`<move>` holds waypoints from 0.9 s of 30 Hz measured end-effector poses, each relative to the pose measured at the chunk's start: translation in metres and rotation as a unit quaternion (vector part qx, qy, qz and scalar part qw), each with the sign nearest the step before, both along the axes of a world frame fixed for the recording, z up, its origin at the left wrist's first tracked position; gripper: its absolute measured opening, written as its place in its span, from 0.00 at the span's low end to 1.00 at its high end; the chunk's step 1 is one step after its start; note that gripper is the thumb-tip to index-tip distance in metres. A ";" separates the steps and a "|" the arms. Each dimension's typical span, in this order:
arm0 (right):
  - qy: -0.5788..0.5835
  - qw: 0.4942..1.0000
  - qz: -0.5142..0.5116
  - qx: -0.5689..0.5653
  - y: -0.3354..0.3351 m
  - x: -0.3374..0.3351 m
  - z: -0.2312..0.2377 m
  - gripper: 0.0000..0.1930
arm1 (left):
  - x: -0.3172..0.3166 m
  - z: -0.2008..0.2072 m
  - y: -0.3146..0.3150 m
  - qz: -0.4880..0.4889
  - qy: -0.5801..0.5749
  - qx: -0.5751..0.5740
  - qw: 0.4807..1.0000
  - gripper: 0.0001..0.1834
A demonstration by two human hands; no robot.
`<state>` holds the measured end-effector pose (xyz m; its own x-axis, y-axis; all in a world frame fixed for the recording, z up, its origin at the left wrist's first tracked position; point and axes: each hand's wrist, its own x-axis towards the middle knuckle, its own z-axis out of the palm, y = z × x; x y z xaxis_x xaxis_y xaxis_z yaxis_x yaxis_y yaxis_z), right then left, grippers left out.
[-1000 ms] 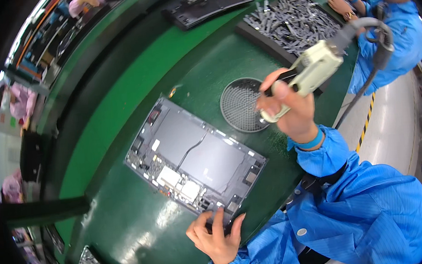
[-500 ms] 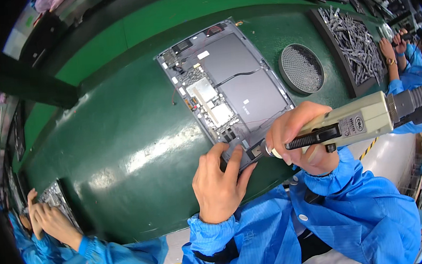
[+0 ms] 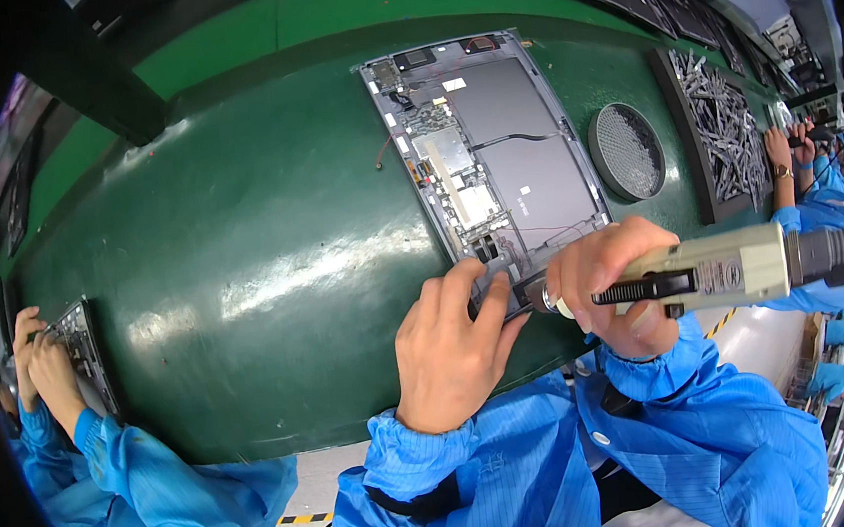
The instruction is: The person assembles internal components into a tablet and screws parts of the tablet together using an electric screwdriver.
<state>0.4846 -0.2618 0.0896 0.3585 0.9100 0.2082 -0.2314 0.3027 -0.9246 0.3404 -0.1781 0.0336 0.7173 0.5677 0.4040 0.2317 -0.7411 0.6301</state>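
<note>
An opened tablet-like device (image 3: pixel 522 139) lies on the green table with its circuit board (image 3: pixel 448 161) and large grey battery area exposed. My left hand (image 3: pixel 454 346) has its fingers and thumb bent around the device's near left corner, gripping it. My right hand (image 3: pixel 604 283) is wrapped round a beige electric screwdriver (image 3: pixel 743 265) with a black lever, held nearly level. The screwdriver's nose reaches the near edge of the device, just right of my left fingers. Its bit tip is hidden by my right hand and the device's edge.
Right of the device stands a round dish (image 3: pixel 627 152) of small metal pieces. Beyond it, a black tray (image 3: pixel 683 120) holds many dark strips. At the far left another person's hands (image 3: pixel 44 362) handle a similar board. A person (image 3: pixel 825 163) works at the far right.
The whole view has shifted, so the device and dish appear farther right. The screwdriver lies more level than before. Both hands keep their places at the device's near edge.
</note>
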 end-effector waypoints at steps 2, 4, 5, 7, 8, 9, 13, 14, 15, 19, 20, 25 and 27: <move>-0.049 0.998 0.022 0.040 0.004 0.003 -0.008 0.18 | 0.000 0.001 0.001 -0.008 -0.007 -0.004 1.000 0.24; -0.145 0.988 0.004 0.049 0.008 -0.002 -0.009 0.21 | -0.003 0.002 0.001 -0.012 0.004 -0.006 1.000 0.23; -0.145 0.988 0.005 0.051 0.008 -0.001 -0.007 0.21 | -0.004 0.002 0.001 -0.020 0.015 -0.007 1.000 0.22; -0.202 0.977 0.055 0.047 0.010 0.003 -0.004 0.19 | -0.004 0.003 0.000 -0.018 0.015 -0.003 1.000 0.22; -0.238 0.969 0.032 0.062 0.008 0.003 -0.007 0.19 | -0.004 0.003 0.000 -0.020 0.016 0.000 1.000 0.21; -0.239 0.968 0.028 0.065 0.006 0.003 -0.010 0.19 | -0.003 0.003 0.000 -0.023 0.016 0.005 1.000 0.21; -0.205 0.978 -0.025 0.021 -0.001 -0.003 -0.012 0.20 | -0.003 0.005 -0.005 -0.014 0.012 0.012 1.000 0.21; -0.131 0.989 -0.064 0.015 -0.002 -0.001 -0.017 0.20 | -0.003 0.003 -0.005 -0.003 0.012 0.014 1.000 0.20; -0.056 0.993 -0.102 0.009 -0.003 0.001 -0.019 0.21 | -0.002 0.002 -0.005 -0.010 0.012 0.022 1.000 0.20; 0.013 0.970 -0.226 0.090 -0.020 0.049 -0.003 0.18 | -0.003 0.001 -0.005 0.001 0.014 0.029 0.999 0.23; 0.013 0.961 -0.265 0.076 -0.029 0.067 -0.004 0.16 | 0.000 0.001 -0.005 0.016 0.017 0.000 1.000 0.22; -0.052 0.886 -0.460 -0.013 -0.060 0.130 -0.014 0.13 | 0.022 0.012 -0.018 0.130 -0.008 -0.071 0.989 0.30; -0.069 0.879 -0.466 -0.071 -0.061 0.134 -0.012 0.18 | 0.033 0.016 -0.015 0.113 0.018 -0.055 0.992 0.39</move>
